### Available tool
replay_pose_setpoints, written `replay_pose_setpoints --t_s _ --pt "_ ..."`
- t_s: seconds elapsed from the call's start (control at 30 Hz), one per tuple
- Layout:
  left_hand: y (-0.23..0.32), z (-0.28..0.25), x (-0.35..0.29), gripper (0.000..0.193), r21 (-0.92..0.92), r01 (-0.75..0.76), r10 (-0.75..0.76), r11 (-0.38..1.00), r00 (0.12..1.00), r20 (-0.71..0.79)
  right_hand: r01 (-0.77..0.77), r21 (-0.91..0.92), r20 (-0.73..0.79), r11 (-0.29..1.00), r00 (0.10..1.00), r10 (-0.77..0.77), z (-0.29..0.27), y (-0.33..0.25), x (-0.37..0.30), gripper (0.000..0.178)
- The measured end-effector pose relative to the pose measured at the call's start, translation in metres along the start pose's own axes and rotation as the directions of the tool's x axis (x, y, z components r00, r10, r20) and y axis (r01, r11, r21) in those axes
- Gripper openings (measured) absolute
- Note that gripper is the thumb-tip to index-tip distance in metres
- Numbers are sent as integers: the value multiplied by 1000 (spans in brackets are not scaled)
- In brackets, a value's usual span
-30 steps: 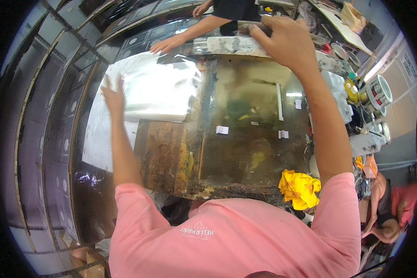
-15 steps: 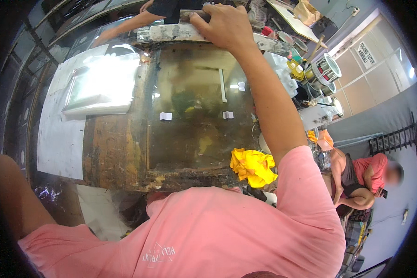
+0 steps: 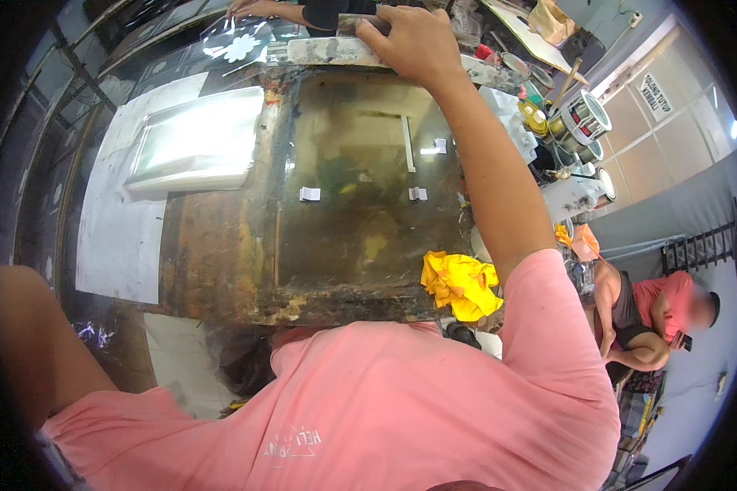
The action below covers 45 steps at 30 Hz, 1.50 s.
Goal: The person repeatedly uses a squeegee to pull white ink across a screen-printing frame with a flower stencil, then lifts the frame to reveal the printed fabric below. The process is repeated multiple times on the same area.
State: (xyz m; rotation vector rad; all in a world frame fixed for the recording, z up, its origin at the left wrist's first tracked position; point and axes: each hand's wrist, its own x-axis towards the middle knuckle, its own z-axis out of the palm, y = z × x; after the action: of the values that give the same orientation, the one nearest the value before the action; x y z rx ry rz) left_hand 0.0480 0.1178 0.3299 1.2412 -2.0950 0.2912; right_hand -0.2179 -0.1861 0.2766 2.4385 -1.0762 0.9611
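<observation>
- Brown block (image 3: 350,26): you have one, at the far side of the table, just behind a long, paint-smeared bar (image 3: 327,51).
- Your right hand (image 3: 418,45) is at the right end of that block. Its thumb lies against it and its fingers are bent. The fingertips are hidden, so I cannot tell how wide the hand is open or how tight it holds.
- Your left hand is out of sight, so I cannot tell what it does. Only your bent left arm (image 3: 45,335) shows.
- Three white tabs (image 3: 309,194) sit on the dark, shiny panel (image 3: 360,237) before you, with one thin white strip (image 3: 409,143).
- One stack of clear plastic (image 3: 196,139) lies on one big white paper (image 3: 119,245), to your left. I cannot count its sheets.
- One yellow cloth (image 3: 461,285) is crumpled at the table's near right corner.
- Your right arm (image 3: 487,155) is in the way: it hides part of the bar and the table's right side.
- Tins (image 3: 585,114) crowd past that arm, too jumbled to count.
- Two other people show: one has a hand (image 3: 252,8) near a clear sheet with one white flower shape (image 3: 240,47); one sits (image 3: 663,299) at the far right.
</observation>
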Motion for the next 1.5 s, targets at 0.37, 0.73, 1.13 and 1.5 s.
replay_pose_setpoints --t_s 0.37,0.73,1.13,1.5 --pt "-7 -3 -10 54 -17 25 -25 1000 1000 -4 -10 8 -24 1000 1000 10 1 -3 3 50" --pt "-1 -8 -10 54 3 74 -74 997 997 9 -11 14 -39 1000 999 12 2 -3 -1 49" --pt "16 -9 -7 55 71 121 -124 990 992 27 -17 40 -28 999 999 19 2 0 -2 50" --pt "21 -13 -4 55 98 114 -118 989 993 28 -27 15 19 1000 999 27 -1 -4 -7 50"
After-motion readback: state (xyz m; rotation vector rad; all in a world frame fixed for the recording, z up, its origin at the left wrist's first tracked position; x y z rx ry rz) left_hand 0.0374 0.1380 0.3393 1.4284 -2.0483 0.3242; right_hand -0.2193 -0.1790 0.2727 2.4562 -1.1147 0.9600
